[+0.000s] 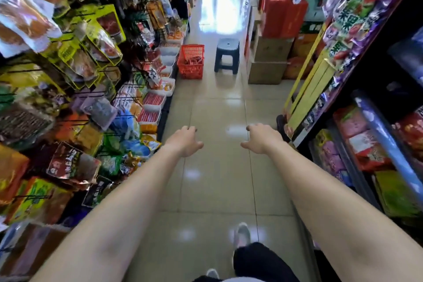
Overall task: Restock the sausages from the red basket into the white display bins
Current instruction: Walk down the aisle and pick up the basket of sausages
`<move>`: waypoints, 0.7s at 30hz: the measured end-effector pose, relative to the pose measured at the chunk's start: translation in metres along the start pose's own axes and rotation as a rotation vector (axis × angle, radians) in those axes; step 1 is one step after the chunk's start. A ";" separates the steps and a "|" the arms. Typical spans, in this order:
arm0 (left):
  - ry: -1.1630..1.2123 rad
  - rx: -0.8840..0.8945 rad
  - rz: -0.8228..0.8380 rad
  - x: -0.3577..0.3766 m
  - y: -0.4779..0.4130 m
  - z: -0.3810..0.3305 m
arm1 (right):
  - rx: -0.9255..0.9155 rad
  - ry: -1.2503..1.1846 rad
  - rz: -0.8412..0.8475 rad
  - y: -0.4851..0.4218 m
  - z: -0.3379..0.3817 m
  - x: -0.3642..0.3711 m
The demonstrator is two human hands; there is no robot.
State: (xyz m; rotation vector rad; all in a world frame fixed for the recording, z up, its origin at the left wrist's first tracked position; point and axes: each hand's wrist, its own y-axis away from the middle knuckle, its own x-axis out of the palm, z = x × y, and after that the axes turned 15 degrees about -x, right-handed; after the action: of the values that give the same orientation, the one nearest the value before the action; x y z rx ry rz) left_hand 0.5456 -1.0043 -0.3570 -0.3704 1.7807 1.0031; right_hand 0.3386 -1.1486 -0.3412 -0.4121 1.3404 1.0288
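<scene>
While stretched forward, left grip [185, 141] and right grip [263, 138] hold nothing, fingers loosely spread. Basket [191, 70] with sausages [194, 61] stands well ahead at floor's [217, 110] left edge, beside bins [153, 107]; left grip nearer.

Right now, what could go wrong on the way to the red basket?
1. The stool stands close beside the basket in the narrow aisle; a foot could catch it.
2. Packets stick out from the left rack near the left hand; a swing might knock some down.
3. The floor looks glossy, so it may be slippery.
</scene>
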 end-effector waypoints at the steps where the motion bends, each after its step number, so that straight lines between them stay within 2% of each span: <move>1: -0.005 0.005 0.001 -0.007 -0.020 -0.007 | 0.008 -0.001 0.005 -0.019 -0.009 -0.003; 12: -0.013 -0.088 0.008 -0.101 -0.235 -0.106 | 0.018 0.049 0.074 -0.244 -0.126 -0.088; 21: 0.028 -0.101 0.003 -0.166 -0.391 -0.168 | -0.025 0.070 0.075 -0.414 -0.189 -0.159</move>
State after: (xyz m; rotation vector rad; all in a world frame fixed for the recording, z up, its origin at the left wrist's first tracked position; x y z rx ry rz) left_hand 0.7678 -1.4040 -0.3673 -0.4475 1.7601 1.0978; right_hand 0.5723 -1.5702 -0.3633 -0.4224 1.4152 1.1024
